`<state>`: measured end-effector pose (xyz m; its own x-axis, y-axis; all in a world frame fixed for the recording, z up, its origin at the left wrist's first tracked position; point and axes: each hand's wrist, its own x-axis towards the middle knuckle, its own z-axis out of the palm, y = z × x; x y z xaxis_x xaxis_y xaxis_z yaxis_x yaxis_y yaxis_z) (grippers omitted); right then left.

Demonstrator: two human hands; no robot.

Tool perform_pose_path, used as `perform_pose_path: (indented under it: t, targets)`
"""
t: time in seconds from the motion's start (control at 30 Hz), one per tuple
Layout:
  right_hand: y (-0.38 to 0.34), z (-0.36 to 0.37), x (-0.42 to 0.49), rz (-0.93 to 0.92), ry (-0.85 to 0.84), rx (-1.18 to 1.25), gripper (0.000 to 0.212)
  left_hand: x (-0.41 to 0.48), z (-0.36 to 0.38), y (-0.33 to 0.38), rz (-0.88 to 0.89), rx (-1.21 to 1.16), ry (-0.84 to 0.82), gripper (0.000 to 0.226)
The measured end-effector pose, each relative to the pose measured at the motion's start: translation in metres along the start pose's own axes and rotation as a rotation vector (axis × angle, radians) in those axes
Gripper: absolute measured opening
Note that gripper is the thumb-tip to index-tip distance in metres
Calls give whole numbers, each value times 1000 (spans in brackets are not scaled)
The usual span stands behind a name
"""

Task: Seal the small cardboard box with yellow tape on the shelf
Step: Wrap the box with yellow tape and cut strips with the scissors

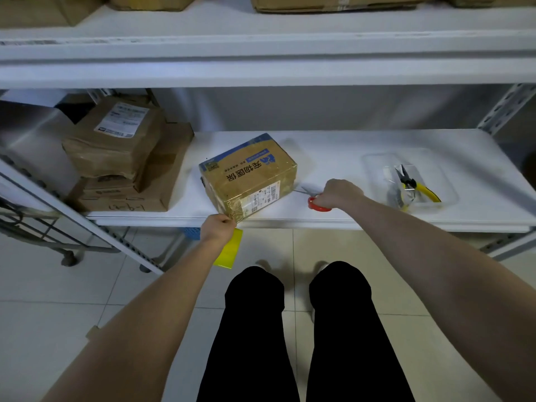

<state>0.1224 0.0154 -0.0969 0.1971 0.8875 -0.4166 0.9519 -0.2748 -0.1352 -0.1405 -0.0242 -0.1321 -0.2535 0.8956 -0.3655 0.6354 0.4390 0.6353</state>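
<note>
I get one view, from a wide-angle camera on the person's head. It faces forward and steeply down, close over the white shelf (333, 152), with the upper shelf (261, 71) across the top and the tiled floor (58, 285) and legs (255, 329) beneath.

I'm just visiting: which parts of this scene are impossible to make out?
All in the head view:
- The left hand covers the spot where the yellow tape meets the near corner of the box.
- The right hand hides most of the red handle of the scissors.
- The print on the label is too small to read.
- The top-shelf boxes are cut off by the upper edge.
</note>
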Motion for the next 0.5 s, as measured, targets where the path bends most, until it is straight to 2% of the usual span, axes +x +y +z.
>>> perform_pose_path:
  t: [0.13,0.2,0.23,0.27,0.3,0.37,0.43,0.5]
  targets:
    - [1,12,2,-47,0,79,26,-1,-3,4,-57,20,-38,22]
    - [-5,15,0,-56,22,151,16,-1,-7,5,-73,22,-40,21]
    - [-11,14,-3,-64,80,172,14,0,-8,4,-68,21,-36,20]
    - [-19,14,-8,-97,181,178,24,0,-8,4,-61,22,-32,19]
    - [-30,13,-16,-192,310,176,31,0,-6,2,-54,25,-30,17]
    - [-60,17,-32,-544,542,175,35,-1,-3,0,-47,23,-26,11]
    - [-93,27,-41,-830,560,49,39,-1,-1,-1,-43,4,-26,10]
    - [-119,37,-42,-905,470,-141,50,0,-1,-2,-23,-19,-35,12]
